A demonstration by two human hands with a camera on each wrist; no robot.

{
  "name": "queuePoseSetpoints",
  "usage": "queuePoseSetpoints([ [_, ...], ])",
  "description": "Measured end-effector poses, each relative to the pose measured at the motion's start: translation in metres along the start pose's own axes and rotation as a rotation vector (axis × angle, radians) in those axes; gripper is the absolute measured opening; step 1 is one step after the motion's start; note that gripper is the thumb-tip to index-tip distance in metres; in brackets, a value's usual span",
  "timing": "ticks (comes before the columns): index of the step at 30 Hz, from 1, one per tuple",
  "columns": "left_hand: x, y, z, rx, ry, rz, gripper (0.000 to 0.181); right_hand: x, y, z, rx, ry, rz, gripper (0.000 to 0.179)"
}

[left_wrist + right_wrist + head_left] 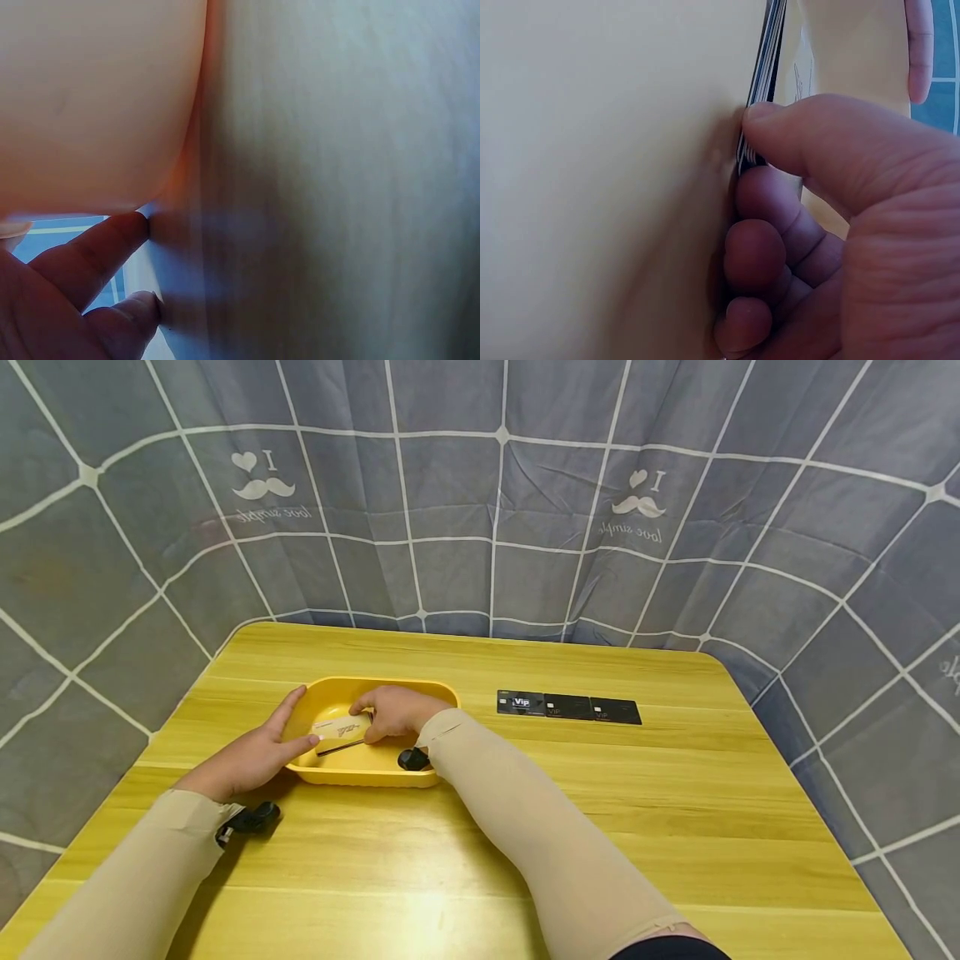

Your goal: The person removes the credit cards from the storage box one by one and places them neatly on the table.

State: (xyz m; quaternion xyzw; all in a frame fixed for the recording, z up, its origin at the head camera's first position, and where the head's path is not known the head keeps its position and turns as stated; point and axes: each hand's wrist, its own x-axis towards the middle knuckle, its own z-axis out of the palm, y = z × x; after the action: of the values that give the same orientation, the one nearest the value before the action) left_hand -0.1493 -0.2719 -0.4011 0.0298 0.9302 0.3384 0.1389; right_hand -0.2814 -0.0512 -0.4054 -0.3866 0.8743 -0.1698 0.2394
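A yellow plastic basin (382, 779) stands on the left part of the table. My left hand (251, 758) holds its left end, thumb over the rim and fingers along the outer wall; the left wrist view shows two fingertips against that wall. Inside the basin, my right hand (397, 712) grips a stack of cards (341, 729) whose top one is cream with dark lettering. Close up, the right thumb presses the edges of the stack (761, 71), with the other fingers curled below. Three black VIP cards (567, 706) lie in a row right of the basin.
A wood-grain table (675, 810) carries everything, with grey checked curtains (555, 510) behind and at the sides. A black wrist device (255, 818) sits under the left wrist; another black device (412, 759) hangs inside the basin under the right wrist.
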Motion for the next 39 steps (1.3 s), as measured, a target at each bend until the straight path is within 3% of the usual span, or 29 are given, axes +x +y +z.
queuePoseSetpoints([
  [29,-0.0005,-0.0014,0.0003,0.013,0.005,0.011,0.095,0.0015,-0.001,0.0011,0.077,0.056,-0.027,0.06],
  [39,-0.0004,0.0001,0.0017,-0.006,0.013,-0.013,0.092,0.0042,-0.0003,0.0021,0.086,0.064,-0.033,0.062],
])
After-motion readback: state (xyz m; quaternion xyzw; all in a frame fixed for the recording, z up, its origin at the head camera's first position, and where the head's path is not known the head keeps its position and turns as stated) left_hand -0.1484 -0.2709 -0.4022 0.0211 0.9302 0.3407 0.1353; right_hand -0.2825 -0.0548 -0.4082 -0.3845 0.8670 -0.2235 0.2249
